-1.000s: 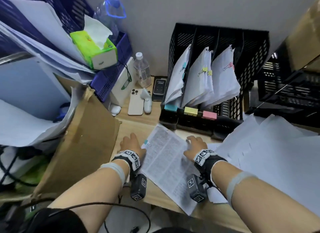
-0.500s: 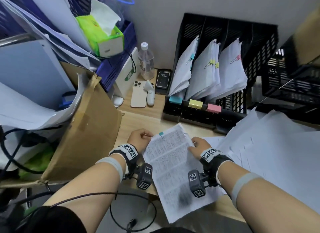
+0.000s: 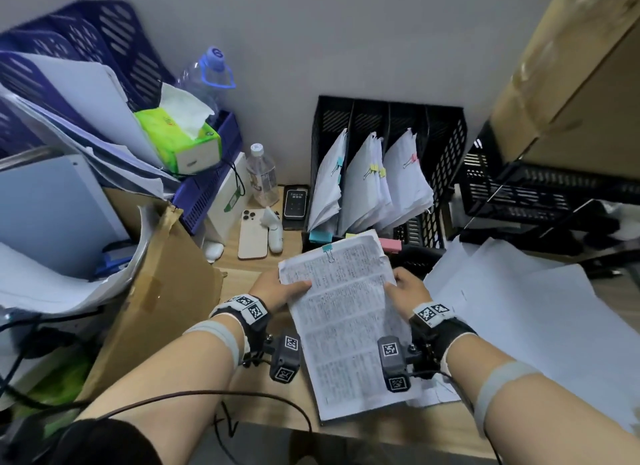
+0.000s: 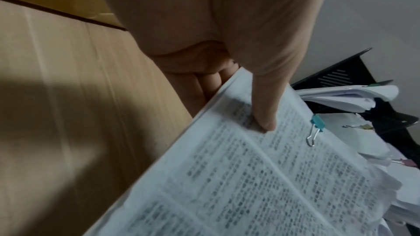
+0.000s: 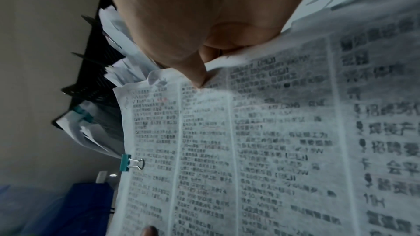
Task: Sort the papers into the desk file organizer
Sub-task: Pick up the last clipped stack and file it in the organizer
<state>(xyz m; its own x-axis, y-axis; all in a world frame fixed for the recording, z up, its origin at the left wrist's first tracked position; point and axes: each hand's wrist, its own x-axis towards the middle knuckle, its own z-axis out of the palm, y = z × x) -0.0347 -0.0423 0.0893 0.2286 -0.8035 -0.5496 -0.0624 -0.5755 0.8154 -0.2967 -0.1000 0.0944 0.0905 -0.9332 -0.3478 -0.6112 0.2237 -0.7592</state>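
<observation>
The left hand (image 3: 277, 289) grips the left edge of a printed paper bundle (image 3: 346, 322), thumb (image 4: 264, 114) on top and fingers underneath. The right hand (image 3: 408, 291) pinches the opposite edge the same way. The bundle, fastened by a teal binder clip (image 3: 327, 249) at its far edge, is held above the wooden desk (image 3: 242, 267), just in front of the black file organizer (image 3: 388, 159). Clipped papers stand in three of the organizer's slots. Loose white sheets (image 3: 536, 312) lie to the right.

matt printed paper bundle (image 3: 346, 322), black perforated plastic organizer (image 3: 446, 173), wood-grain desk (image 3: 249, 267)
</observation>
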